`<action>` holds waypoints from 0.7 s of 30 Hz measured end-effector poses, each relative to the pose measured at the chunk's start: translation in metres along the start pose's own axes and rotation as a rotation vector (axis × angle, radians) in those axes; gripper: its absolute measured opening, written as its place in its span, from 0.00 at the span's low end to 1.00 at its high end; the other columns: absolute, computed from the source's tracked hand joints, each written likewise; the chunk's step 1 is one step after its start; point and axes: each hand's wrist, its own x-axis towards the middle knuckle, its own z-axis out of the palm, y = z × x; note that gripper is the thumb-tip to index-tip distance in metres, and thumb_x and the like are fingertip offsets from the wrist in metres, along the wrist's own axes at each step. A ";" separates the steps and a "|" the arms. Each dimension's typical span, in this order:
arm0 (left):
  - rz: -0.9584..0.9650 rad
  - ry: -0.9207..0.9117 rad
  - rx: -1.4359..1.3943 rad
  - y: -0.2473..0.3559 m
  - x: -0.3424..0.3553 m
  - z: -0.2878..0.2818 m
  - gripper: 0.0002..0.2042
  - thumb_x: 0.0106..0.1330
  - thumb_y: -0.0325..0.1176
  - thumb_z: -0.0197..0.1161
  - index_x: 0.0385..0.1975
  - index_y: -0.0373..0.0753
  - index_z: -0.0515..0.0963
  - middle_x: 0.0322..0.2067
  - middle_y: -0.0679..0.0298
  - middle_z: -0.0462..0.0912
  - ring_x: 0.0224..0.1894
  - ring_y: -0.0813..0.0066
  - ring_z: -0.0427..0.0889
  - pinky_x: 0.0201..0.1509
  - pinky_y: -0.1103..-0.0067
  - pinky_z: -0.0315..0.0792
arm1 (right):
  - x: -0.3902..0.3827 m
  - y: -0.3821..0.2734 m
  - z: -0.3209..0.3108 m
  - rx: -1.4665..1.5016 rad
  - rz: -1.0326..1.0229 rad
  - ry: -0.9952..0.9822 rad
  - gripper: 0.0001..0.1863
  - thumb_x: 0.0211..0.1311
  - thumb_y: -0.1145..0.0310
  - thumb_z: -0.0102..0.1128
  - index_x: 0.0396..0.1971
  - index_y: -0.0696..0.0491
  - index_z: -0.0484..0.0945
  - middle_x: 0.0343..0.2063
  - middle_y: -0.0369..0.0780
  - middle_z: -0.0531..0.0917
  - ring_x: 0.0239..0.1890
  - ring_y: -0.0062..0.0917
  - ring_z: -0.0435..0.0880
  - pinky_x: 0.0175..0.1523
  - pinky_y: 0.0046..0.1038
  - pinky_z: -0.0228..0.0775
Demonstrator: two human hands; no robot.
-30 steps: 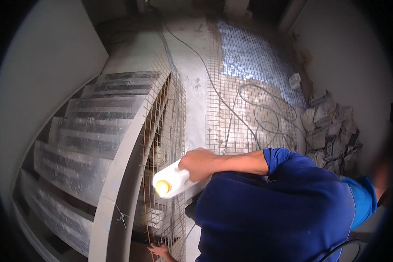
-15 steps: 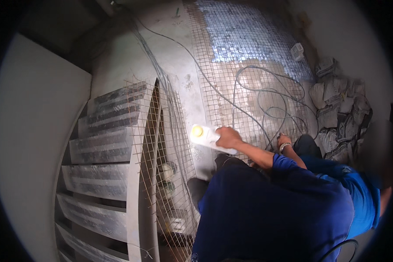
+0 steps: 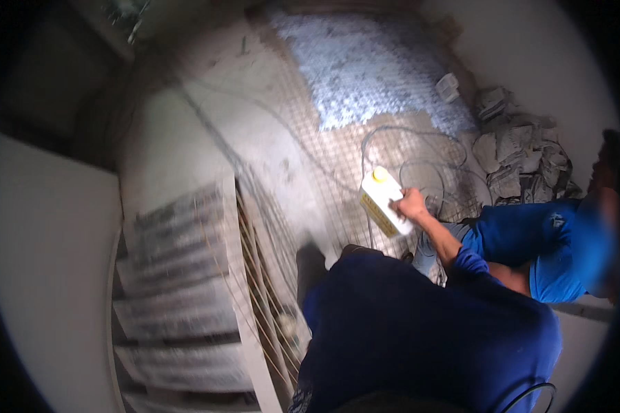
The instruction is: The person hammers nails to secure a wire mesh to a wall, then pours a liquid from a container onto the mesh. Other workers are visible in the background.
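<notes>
My right hand (image 3: 411, 204) is closed on a white plastic jug (image 3: 381, 195) with a yellow cap and a yellowish label along its side. The jug hangs tilted in front of me, cap toward the far left, above the floor mesh. My right arm, in a dark blue sleeve, reaches out to it. No part of my left hand shows. Below and beyond the jug, a loosely coiled hose (image 3: 365, 148) lies over the wire mesh (image 3: 324, 162).
A co-worker in a bright blue shirt (image 3: 513, 227) is close on my right. Crumpled sacks (image 3: 517, 148) are piled by the right wall. A shiny wet-looking patch (image 3: 365, 65) covers the far floor, a white container (image 3: 448, 88) at its edge. Stairs (image 3: 186, 296) descend at left beside leaning mesh.
The jug in my right hand has swung to the right and turned, now showing its labelled side. My view has shifted, and the co-worker's body shows more at the right.
</notes>
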 end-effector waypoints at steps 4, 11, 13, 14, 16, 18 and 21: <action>0.224 0.121 -0.195 0.144 0.135 -0.082 0.08 0.66 0.34 0.57 0.31 0.37 0.79 0.32 0.56 0.83 0.30 0.62 0.82 0.32 0.74 0.74 | 0.028 -0.040 -0.027 0.038 0.132 0.124 0.13 0.44 0.71 0.67 0.30 0.63 0.83 0.18 0.43 0.83 0.15 0.24 0.82 0.21 0.29 0.72; 0.418 0.033 -0.508 0.457 0.258 -0.179 0.19 0.54 0.12 0.51 0.47 0.31 0.76 0.39 0.63 0.80 0.41 0.76 0.78 0.47 0.80 0.71 | 0.139 -0.084 -0.047 0.256 0.233 0.302 0.08 0.42 0.75 0.66 0.24 0.64 0.80 0.15 0.42 0.80 0.12 0.23 0.78 0.16 0.28 0.71; 0.396 0.078 -0.447 0.524 0.295 -0.179 0.20 0.52 0.12 0.52 0.46 0.31 0.77 0.39 0.63 0.80 0.41 0.76 0.78 0.47 0.80 0.70 | 0.191 -0.086 -0.049 0.238 0.291 0.364 0.08 0.40 0.77 0.67 0.21 0.65 0.78 0.13 0.42 0.79 0.10 0.23 0.76 0.13 0.28 0.70; 0.444 0.091 -0.438 0.551 0.318 -0.178 0.21 0.51 0.11 0.52 0.46 0.31 0.77 0.39 0.63 0.80 0.40 0.76 0.78 0.47 0.81 0.70 | 0.220 -0.086 -0.049 0.221 0.286 0.389 0.09 0.42 0.75 0.68 0.21 0.65 0.79 0.13 0.42 0.80 0.10 0.24 0.77 0.14 0.29 0.70; 0.500 0.170 -0.265 0.594 0.369 -0.177 0.21 0.48 0.11 0.51 0.44 0.31 0.78 0.38 0.63 0.80 0.40 0.76 0.78 0.45 0.79 0.71 | 0.286 -0.089 -0.059 0.041 0.447 0.258 0.16 0.41 0.61 0.69 0.27 0.58 0.85 0.18 0.40 0.85 0.22 0.26 0.86 0.34 0.31 0.78; 0.306 0.226 -0.033 0.627 0.428 -0.173 0.20 0.44 0.14 0.52 0.41 0.31 0.79 0.36 0.62 0.79 0.38 0.74 0.78 0.42 0.76 0.73 | 0.351 -0.095 -0.061 0.065 0.458 0.279 0.16 0.42 0.60 0.69 0.28 0.58 0.85 0.18 0.40 0.85 0.21 0.26 0.85 0.32 0.29 0.78; 0.314 0.281 0.739 0.659 0.475 -0.159 0.18 0.42 0.21 0.57 0.36 0.40 0.83 0.30 0.61 0.84 0.33 0.66 0.83 0.38 0.70 0.78 | 0.449 -0.115 -0.080 0.036 0.510 0.268 0.20 0.43 0.59 0.69 0.33 0.58 0.84 0.20 0.41 0.85 0.23 0.28 0.86 0.33 0.28 0.78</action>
